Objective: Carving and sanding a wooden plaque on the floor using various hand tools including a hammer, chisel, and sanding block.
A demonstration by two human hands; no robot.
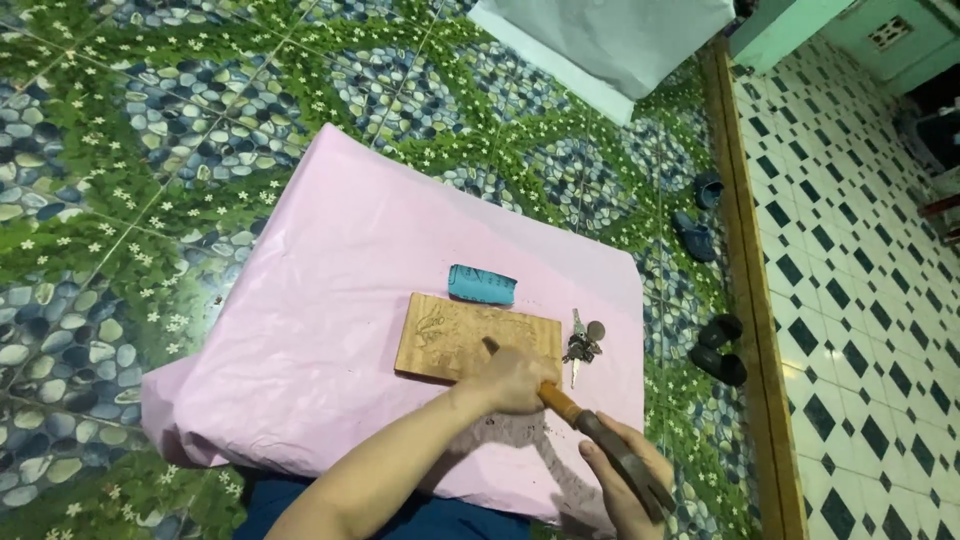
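1. My left hand [512,380] is curled tight around a wooden-handled chisel [560,398], its tip resting on the wooden board [450,340]
2. My right hand [622,480] is closed on a hammer [628,462]; its dark metal head sits low at the near edge, just beside the butt of the chisel handle
3. The board lies flat on the pink cloth [330,290] that covers the desk, carved lines showing on its left half
4. Just beyond the board's far edge there's a small teal block [481,283], lying apart from it
5. A bunch of keys [583,345] rests on the cloth right beside the board's right edge
6. Wood chips are scattered on the cloth near my wrists
7. Off to the right, dark slippers [720,348] sit on the pebble-patterned floor [120,180]
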